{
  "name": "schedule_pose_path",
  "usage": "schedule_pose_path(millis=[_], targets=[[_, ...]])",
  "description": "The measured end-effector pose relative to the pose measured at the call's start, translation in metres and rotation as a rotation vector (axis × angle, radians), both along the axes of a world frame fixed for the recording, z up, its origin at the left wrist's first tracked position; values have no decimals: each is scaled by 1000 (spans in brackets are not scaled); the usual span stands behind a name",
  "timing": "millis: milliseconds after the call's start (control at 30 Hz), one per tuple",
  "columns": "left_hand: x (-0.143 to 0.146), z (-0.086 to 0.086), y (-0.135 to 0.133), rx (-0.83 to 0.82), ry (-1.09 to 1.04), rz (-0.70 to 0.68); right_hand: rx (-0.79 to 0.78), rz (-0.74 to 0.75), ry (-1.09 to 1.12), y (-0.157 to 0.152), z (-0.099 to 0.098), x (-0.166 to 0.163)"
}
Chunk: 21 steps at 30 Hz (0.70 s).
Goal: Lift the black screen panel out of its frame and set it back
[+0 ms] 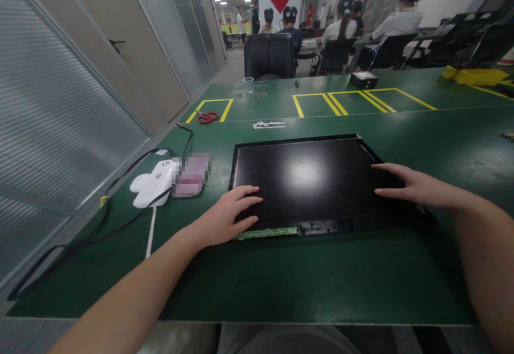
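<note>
A black flat display panel [309, 180] lies face up on the green table [281, 279], with a strip of green circuit board [267, 233] showing along its near edge. My left hand [227, 219] rests on the panel's near left corner, fingers stretched out flat. My right hand [413, 187] lies flat on the panel's right side, fingers extended and pointing left. Neither hand grips anything.
A white power strip [150, 184] with cables and a blurred pink object [190, 174] sit left of the panel. Red scissors [208, 117], a clear cup [248, 84], small white parts [269, 125] and a black box [363, 79] lie farther back. A black chair [270, 55] and seated people are beyond.
</note>
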<state>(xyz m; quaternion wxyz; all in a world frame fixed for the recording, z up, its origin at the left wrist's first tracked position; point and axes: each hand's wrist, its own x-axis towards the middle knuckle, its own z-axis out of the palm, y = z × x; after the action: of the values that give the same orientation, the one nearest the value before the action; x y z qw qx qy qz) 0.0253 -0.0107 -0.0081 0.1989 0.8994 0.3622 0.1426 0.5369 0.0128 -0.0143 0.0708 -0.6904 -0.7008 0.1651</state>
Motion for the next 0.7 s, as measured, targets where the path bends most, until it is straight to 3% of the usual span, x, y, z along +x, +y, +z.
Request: schedule_pose_path(millis=[100,400,700], targets=[[-2,-1,1,-14,14,-5,-138,31,40,-6,4,2],[-6,-3,-1,22,63,-135,-299,69,-3,-12,11,-2],[-2,-4,-3,14,84,-139,-259,64,30,-10,4,3]])
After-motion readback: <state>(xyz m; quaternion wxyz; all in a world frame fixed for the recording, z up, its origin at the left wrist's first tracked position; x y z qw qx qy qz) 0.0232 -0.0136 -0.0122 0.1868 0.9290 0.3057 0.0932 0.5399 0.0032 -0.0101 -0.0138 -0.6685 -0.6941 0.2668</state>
